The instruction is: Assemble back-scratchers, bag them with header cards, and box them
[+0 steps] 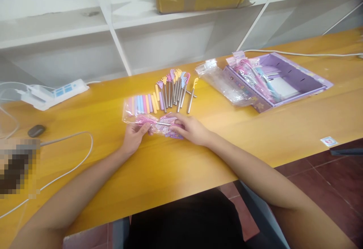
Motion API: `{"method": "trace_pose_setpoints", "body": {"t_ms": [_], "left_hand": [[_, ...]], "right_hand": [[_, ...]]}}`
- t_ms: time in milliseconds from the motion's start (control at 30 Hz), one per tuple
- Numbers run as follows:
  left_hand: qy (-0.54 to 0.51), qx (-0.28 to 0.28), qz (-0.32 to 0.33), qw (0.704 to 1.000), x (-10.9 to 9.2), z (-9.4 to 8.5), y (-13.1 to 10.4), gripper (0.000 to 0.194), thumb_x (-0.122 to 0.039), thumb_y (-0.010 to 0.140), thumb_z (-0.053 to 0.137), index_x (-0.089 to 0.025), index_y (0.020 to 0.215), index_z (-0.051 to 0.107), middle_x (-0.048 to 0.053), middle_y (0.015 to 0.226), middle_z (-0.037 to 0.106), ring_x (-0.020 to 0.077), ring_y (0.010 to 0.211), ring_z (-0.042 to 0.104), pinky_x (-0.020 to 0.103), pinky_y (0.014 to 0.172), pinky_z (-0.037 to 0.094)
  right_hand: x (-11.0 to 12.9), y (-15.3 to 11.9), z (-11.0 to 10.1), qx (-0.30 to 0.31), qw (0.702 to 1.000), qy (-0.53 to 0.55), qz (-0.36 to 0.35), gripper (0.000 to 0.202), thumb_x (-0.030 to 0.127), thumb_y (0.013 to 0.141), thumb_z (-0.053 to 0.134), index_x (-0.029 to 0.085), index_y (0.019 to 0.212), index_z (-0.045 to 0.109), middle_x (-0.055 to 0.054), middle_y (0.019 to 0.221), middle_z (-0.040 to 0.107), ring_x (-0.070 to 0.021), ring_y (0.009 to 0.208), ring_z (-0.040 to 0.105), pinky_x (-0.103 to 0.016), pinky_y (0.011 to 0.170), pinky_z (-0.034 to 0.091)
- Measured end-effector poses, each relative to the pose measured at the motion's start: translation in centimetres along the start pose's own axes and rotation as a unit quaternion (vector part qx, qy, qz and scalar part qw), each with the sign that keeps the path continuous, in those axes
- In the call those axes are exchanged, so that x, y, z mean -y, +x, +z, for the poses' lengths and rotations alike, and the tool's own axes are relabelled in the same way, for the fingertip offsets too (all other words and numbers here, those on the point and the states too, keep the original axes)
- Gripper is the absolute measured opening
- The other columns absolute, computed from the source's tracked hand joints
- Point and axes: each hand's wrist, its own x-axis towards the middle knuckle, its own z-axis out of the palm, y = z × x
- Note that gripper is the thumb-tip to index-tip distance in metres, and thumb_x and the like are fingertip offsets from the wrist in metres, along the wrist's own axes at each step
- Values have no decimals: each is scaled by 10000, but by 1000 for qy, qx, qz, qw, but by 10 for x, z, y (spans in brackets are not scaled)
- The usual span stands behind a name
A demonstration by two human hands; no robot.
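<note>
1. Pink-and-metal stick [163, 123]: just above the table [198, 165], between both hands, short of the hand-tipped rods [176, 90] and pastel sticks [149, 103].
2. Long axis running roughly left to right, dipping slightly toward the viewer at the right; pink end leftward, metal end rightward.
3. Left hand [134, 137]: thumb and fingers clamped on the pink end, beside the clear bag [127, 107].
4. Right hand [195, 129]: equally near, thumb at the metal end; firm pinch or mere touch, impossible to tell. Printed cards [176, 136] beneath.
</note>
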Motion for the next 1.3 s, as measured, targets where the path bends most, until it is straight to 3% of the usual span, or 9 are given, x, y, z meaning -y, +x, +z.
{"method": "trace_pose_setpoints", "body": {"t_ms": [167, 367, 600, 700, 800, 933, 1033, 1133, 1300], "left_hand": [[69, 46, -20, 996, -9, 5, -3, 470, -630, 858, 849, -178, 737, 798, 55, 688, 767, 187, 629, 706, 321, 648, 614], [109, 84, -38, 990, -21, 12, -9, 519, -689, 826, 838, -182, 728, 789, 46, 692, 778, 187, 634, 724, 314, 651, 634], [-13, -101, 48, 994, -19, 9, -5, 432, -576, 867, 870, -172, 777, 744, -24, 597, 656, 89, 477, 578, 207, 465, 483], [-63, -122, 45, 989, -18, 8, 2, 425, -581, 855, 881, -170, 855, 773, -31, 611, 643, 73, 464, 551, 189, 434, 440], [-52, -74, 18, 996, -17, 6, 4, 430, -579, 869, 870, -161, 843, 771, -13, 637, 671, 77, 476, 568, 192, 438, 438], [42, 41, -34, 998, -19, 7, -2, 465, -596, 864, 867, -146, 808, 765, 22, 643, 725, 106, 474, 613, 225, 475, 485], [72, 91, -61, 991, -20, 8, -5, 490, -616, 855, 865, -137, 804, 774, 35, 643, 738, 117, 477, 627, 241, 501, 515], [32, 58, -55, 996, -17, 8, -5, 472, -609, 868, 858, -141, 858, 790, 26, 652, 733, 111, 481, 615, 234, 482, 502], [-76, -44, -56, 995, -16, 10, 3, 454, -579, 804, 919, -150, 874, 789, -11, 590, 669, 82, 443, 548, 201, 421, 421]], "right_hand": [[1, -2, 11, -4, 1000, 5, 15, 523, 424, 1092, 620, 182, 1551, 555, -30, 950, 803, -168, 778, 691, -251, 766, 474], [8, -2, 17, 11, 1000, 7, 17, 581, 442, 1100, 612, 141, 1587, 511, -9, 829, 743, -161, 709, 630, -255, 743, 452], [10, -2, 10, 13, 1000, -18, 13, 473, 436, 1127, 531, 174, 1516, 594, -67, 1036, 776, -164, 796, 667, -260, 769, 452], [7, -2, 8, 7, 1000, -28, 0, 458, 421, 1158, 455, 162, 1511, 587, -68, 1015, 777, -158, 739, 646, -263, 740, 443], [5, -3, 9, 23, 999, -28, -8, 464, 396, 1160, 461, 164, 1556, 528, -72, 1054, 795, -173, 778, 685, -272, 775, 468], [7, -4, 15, 49, 998, -32, -11, 533, 386, 1156, 491, 172, 1638, 419, -74, 1072, 820, -206, 874, 735, -291, 826, 492], [9, -4, 18, 61, 997, -38, -16, 583, 410, 1152, 513, 171, 1667, 382, -76, 1041, 818, -201, 816, 713, -292, 791, 479], [9, -4, 18, 63, 997, -27, -18, 593, 422, 1146, 530, 159, 1660, 392, -53, 946, 786, -181, 754, 670, -279, 741, 459], [-1, -2, 15, 43, 997, 34, -51, 408, 314, 1150, 488, 195, 1540, 514, -54, 1044, 765, -166, 874, 696, -290, 820, 517]]}}
